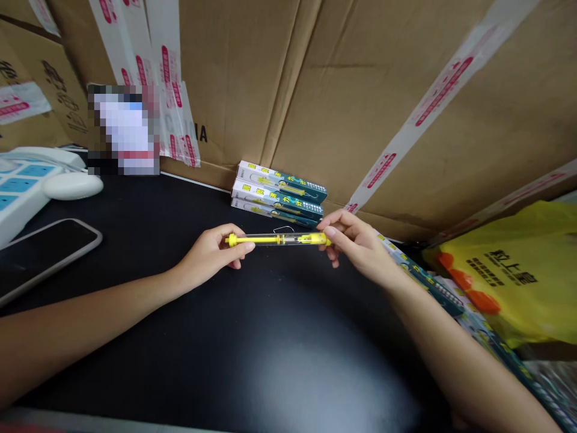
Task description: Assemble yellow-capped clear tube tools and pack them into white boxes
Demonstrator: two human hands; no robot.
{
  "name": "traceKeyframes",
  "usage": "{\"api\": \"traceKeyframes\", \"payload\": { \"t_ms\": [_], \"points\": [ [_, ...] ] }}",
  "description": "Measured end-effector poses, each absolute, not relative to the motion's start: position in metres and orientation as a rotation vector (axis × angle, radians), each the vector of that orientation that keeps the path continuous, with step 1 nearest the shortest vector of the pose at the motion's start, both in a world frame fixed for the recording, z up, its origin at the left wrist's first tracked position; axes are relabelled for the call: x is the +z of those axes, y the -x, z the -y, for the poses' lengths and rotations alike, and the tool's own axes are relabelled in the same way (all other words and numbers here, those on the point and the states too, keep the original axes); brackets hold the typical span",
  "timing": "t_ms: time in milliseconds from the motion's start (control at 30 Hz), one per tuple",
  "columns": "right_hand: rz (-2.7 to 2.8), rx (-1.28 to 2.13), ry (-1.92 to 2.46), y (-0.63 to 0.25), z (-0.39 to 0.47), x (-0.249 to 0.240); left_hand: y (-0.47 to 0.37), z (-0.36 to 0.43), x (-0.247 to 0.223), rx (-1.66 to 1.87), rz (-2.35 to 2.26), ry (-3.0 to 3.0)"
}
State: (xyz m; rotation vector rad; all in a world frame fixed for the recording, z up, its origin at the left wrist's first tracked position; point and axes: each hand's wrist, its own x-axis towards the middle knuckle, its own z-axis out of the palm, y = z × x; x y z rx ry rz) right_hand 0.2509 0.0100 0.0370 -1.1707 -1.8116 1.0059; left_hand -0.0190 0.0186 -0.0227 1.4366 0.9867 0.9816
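A slim tubular spring scale (270,239), a clear tube with yellow parts inside, is held level above the black table. My left hand (220,246) pinches its yellow left end between thumb and fingers. At the opposite end, my right hand (354,240) grips the yellow tip, with some fingers curled behind it. A thin bent wire hook (283,228) shows just behind the middle of the tube; whether it is joined to the scale I cannot tell. Small stacked printed boxes (277,195) lie just beyond my hands.
The black table (252,355) stretches under both arms. A phone (49,255) and a white power strip (27,186) are at the left. Taped cardboard cartons (383,78) wall the back. More printed boxes (428,282) and a yellow bag (518,300) line the right.
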Motion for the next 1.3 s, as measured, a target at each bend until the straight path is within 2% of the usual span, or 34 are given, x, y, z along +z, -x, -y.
{"api": "traceKeyframes", "payload": {
  "t_ms": [500, 933, 1300],
  "points": [
    [1.740, 1.015, 1.211, -0.248, -0.011, 0.029, 0.023, -0.011, -0.023, 1.042, -1.128, -1.990],
    [1.730, 1.132, 1.078, -0.249, -0.008, 0.034, 0.023, -0.015, -0.027, 1.033, -1.064, -1.783],
    [1.891, 0.903, 0.997, -0.254, -0.011, 0.036, 0.024, -0.020, -0.029, 1.065, -1.038, -1.722]
  ]
}}
